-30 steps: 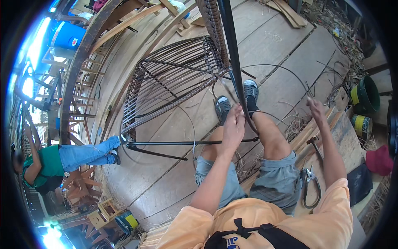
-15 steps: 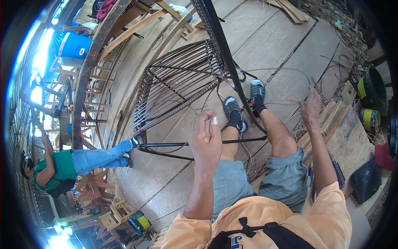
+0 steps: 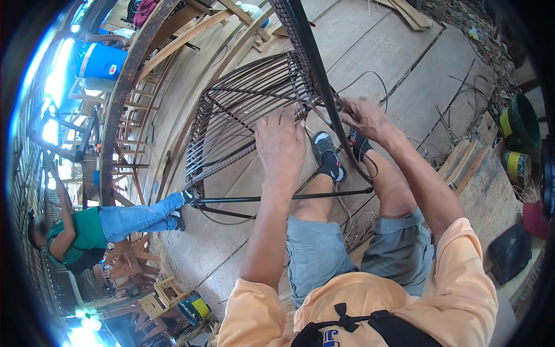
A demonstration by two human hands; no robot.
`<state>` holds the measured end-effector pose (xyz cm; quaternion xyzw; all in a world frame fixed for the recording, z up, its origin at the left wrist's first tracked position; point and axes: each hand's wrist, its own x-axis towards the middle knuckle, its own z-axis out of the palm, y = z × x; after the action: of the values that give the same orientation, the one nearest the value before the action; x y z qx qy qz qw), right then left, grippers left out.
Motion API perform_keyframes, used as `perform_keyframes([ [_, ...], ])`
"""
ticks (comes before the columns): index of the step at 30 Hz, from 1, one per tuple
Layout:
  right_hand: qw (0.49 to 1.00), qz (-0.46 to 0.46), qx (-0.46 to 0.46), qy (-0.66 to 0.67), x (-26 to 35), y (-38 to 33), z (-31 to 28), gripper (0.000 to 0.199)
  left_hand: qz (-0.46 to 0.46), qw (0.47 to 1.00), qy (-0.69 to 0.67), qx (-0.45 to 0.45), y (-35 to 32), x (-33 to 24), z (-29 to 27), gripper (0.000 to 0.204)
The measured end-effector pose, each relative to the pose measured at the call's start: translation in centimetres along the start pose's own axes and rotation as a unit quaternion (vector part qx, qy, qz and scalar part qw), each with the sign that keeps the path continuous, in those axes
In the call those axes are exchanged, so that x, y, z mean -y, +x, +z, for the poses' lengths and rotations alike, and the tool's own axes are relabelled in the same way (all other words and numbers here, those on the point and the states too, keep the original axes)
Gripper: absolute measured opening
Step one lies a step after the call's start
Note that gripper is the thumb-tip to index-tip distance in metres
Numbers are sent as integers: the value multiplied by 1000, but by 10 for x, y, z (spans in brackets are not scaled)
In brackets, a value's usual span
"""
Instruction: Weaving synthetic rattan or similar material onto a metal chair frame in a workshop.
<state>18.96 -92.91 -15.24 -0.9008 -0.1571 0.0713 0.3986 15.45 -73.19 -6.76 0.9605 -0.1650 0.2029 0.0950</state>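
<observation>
A dark chair frame (image 3: 324,69) with a woven seat of brown strands (image 3: 243,110) stands in front of my legs. My left hand (image 3: 281,139) lies over the seat's wrapped edge rail (image 3: 231,157), its fingers curled around the rail near the corner. Close to that corner, my right hand (image 3: 365,118) is closed beside the black upright tube, its fingertips partly hidden; they seem to pinch a thin dark strand (image 3: 370,73), which loops out above the hand.
Planks lie stacked beside my right leg, near a black pouch (image 3: 509,253) and green buckets (image 3: 518,120). Loose strands and shavings litter the right floor. At left are a long curved wooden beam (image 3: 110,115), a blue cooler (image 3: 101,62) and a person in green (image 3: 78,240).
My right hand has come in from the far right to the seat corner, and the strand now forms a loop there. My left hand has moved up onto the wrapped rail.
</observation>
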Motion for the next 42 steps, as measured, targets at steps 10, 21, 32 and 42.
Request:
perform_keyframes([
  [10,931,75,-207,290,-12,-95,28,24,-24,1000,-4,-13,-21,-13,-24,31],
  [21,883,69,29,463,93,-142,135,28,-246,945,-121,177,-169,6,-51,25],
  [32,607,89,-87,785,133,-57,118,18,-382,544,125,737,-589,96,-184,42],
  [42,873,-290,315,235,208,-194,266,20,-412,761,-453,214,-271,26,-149,52],
])
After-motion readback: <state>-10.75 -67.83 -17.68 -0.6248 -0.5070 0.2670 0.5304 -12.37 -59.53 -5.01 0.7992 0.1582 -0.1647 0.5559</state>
